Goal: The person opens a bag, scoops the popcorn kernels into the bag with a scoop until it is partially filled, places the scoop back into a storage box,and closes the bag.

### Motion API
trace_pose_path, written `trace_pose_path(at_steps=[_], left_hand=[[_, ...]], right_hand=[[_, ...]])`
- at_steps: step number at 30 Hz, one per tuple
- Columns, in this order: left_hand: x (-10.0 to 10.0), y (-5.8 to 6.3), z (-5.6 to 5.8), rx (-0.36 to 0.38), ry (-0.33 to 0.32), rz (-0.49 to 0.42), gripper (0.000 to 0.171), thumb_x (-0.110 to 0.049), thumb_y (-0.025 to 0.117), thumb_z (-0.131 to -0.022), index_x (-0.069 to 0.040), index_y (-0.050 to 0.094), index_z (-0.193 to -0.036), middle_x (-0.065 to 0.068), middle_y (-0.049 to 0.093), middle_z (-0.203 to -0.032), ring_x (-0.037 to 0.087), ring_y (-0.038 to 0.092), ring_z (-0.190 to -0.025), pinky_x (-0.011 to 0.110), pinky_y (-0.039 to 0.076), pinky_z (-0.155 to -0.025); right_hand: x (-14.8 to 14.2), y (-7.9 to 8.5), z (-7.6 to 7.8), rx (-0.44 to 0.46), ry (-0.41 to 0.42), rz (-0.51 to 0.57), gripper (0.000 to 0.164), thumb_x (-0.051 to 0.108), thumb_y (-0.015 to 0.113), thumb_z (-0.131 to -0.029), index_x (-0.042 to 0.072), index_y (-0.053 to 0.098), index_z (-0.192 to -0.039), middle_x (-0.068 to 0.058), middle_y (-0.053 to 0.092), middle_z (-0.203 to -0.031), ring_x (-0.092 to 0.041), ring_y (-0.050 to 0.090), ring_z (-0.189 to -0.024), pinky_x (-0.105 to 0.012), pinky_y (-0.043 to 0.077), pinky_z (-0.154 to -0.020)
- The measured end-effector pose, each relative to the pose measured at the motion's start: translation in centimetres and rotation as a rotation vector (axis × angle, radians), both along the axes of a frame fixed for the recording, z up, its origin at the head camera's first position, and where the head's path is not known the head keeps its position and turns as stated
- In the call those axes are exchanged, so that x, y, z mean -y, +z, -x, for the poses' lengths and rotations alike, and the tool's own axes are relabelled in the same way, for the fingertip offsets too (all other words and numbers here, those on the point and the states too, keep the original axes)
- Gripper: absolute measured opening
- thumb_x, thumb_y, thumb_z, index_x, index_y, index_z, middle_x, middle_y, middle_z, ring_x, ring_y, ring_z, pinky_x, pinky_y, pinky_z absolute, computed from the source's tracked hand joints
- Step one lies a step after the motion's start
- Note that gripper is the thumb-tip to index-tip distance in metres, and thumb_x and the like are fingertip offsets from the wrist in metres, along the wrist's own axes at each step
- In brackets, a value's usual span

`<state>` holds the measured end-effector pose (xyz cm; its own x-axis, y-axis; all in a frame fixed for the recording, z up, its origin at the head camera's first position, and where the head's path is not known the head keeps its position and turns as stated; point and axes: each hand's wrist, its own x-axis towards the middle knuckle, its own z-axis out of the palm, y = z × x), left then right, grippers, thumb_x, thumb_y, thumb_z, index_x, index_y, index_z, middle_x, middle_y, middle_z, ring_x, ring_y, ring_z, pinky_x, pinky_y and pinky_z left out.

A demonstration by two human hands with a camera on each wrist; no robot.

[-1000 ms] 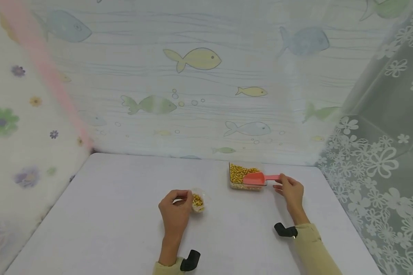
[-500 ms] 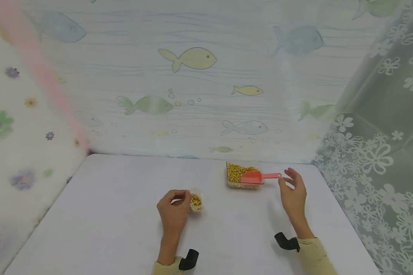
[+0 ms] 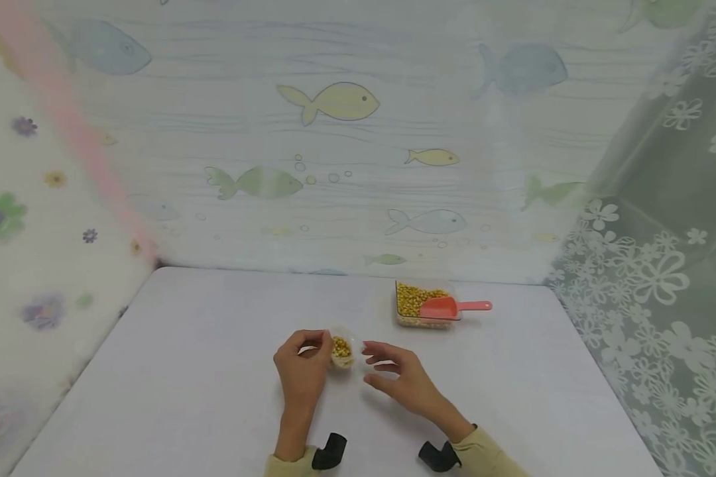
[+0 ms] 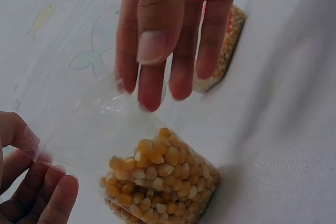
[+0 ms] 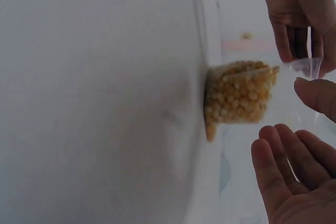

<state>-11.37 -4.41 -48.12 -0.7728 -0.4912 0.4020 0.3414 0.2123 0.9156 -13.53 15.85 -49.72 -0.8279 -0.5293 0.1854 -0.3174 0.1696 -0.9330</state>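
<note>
A clear plastic bag (image 4: 173, 177) partly filled with yellow corn kernels stands on the white table. My left hand (image 3: 304, 368) pinches the bag's upper edge on its left side. On the other side, my right hand (image 3: 402, 381) is close to the bag's rim, fingers spread and thumb apart, holding nothing. In the left wrist view the fingertips of the right hand (image 4: 173, 35) hang over the bag's top edge; whether they touch it I cannot tell. The right wrist view shows the bag (image 5: 241, 95) upright between both hands.
Farther back on the table (image 3: 215, 318), a clear rectangular container (image 3: 427, 323) holds corn kernels. A red scoop (image 3: 438, 307) lies in it, its handle jutting out to the right. A fish-patterned curtain (image 3: 346, 146) hangs behind the table.
My right hand has let go of the scoop's handle and moved left and nearer to the bag. The scoop stays in the container. My left hand keeps its pinch on the bag.
</note>
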Motion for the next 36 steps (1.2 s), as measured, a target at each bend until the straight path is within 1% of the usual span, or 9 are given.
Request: trace_pose_path(at_steps=[4, 9, 13, 18, 24, 27, 31, 33, 36], left_hand=[[-0.1, 0.0, 0.0, 0.018, 0.004, -0.006, 0.005, 0.0, 0.077, -0.085, 0.004, 0.074, -0.083, 0.009, 0.07, -0.077, 0.011, 0.066, -0.07, 0.018, 0.057, -0.062], [-0.2, 0.3, -0.1, -0.002, -0.002, -0.02, 0.004, 0.002, 0.077, -0.084, 0.003, 0.074, -0.082, 0.011, 0.071, -0.077, 0.012, 0.065, -0.07, 0.017, 0.057, -0.061], [-0.1, 0.3, -0.2, -0.018, 0.005, -0.005, 0.005, 0.002, 0.077, -0.084, 0.005, 0.074, -0.083, 0.012, 0.071, -0.077, 0.012, 0.065, -0.068, 0.017, 0.057, -0.06], [0.4, 0.3, -0.2, -0.038, -0.005, 0.005, 0.002, 0.003, 0.075, -0.085, 0.003, 0.075, -0.083, 0.011, 0.071, -0.076, 0.011, 0.066, -0.068, 0.018, 0.057, -0.06], [0.6, 0.9, 0.0, -0.083, -0.043, 0.017, 0.004, 0.006, 0.077, -0.083, 0.004, 0.075, -0.083, 0.014, 0.072, -0.077, 0.011, 0.067, -0.067, 0.021, 0.058, -0.06], [0.8, 1.4, 0.1, -0.081, -0.114, 0.036, 0.003, 0.003, 0.077, -0.085, 0.002, 0.075, -0.084, 0.013, 0.072, -0.078, 0.018, 0.069, -0.067, 0.023, 0.059, -0.063], [1.1, 2.1, 0.3, -0.013, -0.239, 0.069, 0.004, -0.008, 0.076, -0.092, -0.006, 0.078, -0.089, 0.008, 0.074, -0.085, 0.02, 0.071, -0.076, 0.024, 0.06, -0.072], [1.2, 2.0, 0.6, 0.026, -0.308, 0.097, 0.007, -0.012, 0.075, -0.093, -0.007, 0.078, -0.095, 0.007, 0.075, -0.09, 0.018, 0.07, -0.082, 0.027, 0.06, -0.077], [1.3, 1.7, 1.0, 0.073, -0.421, 0.121, 0.017, -0.012, 0.077, -0.091, -0.005, 0.077, -0.107, 0.014, 0.074, -0.103, 0.02, 0.069, -0.091, 0.032, 0.06, -0.085]], right_hand=[[1.6, -0.1, 0.0, -0.013, -0.014, 0.069, 0.049, 0.003, 0.076, -0.089, -0.008, 0.059, -0.134, -0.025, 0.068, -0.12, -0.038, 0.068, -0.109, -0.038, 0.059, -0.092], [2.6, 0.2, 0.5, -0.058, -0.138, 0.136, 0.034, -0.002, 0.076, -0.087, -0.006, 0.069, -0.121, -0.022, 0.072, -0.112, -0.02, 0.07, -0.101, -0.031, 0.06, -0.085], [3.1, 0.4, 0.7, -0.04, -0.2, 0.163, 0.026, 0.001, 0.077, -0.088, -0.005, 0.073, -0.114, -0.018, 0.075, -0.108, -0.017, 0.072, -0.098, -0.027, 0.061, -0.082], [3.4, 0.4, 1.0, -0.076, -0.242, 0.15, 0.018, 0.008, 0.077, -0.089, -0.003, 0.077, -0.104, -0.014, 0.077, -0.097, -0.015, 0.073, -0.089, -0.024, 0.061, -0.074], [2.6, 1.9, 1.7, -0.131, -0.285, 0.092, 0.012, 0.01, 0.077, -0.09, 0.003, 0.079, -0.1, -0.01, 0.078, -0.094, -0.006, 0.07, -0.082, -0.021, 0.059, -0.071], [1.8, 2.8, 2.3, -0.125, -0.281, 0.09, 0.014, 0.01, 0.074, -0.092, 0.0, 0.077, -0.101, -0.012, 0.076, -0.091, -0.007, 0.069, -0.08, -0.024, 0.059, -0.072], [0.6, 3.5, 2.8, -0.101, -0.275, 0.086, 0.017, 0.01, 0.071, -0.095, -0.005, 0.075, -0.102, -0.014, 0.074, -0.086, -0.01, 0.068, -0.078, -0.027, 0.06, -0.073], [0.0, 3.7, 3.0, -0.098, -0.283, 0.08, 0.018, 0.009, 0.07, -0.096, -0.006, 0.074, -0.102, -0.015, 0.073, -0.085, -0.011, 0.068, -0.077, -0.027, 0.06, -0.074], [-0.6, 3.7, 3.3, -0.094, -0.297, 0.069, 0.018, 0.009, 0.069, -0.096, -0.007, 0.074, -0.103, -0.015, 0.073, -0.085, -0.011, 0.069, -0.077, -0.024, 0.06, -0.075]])
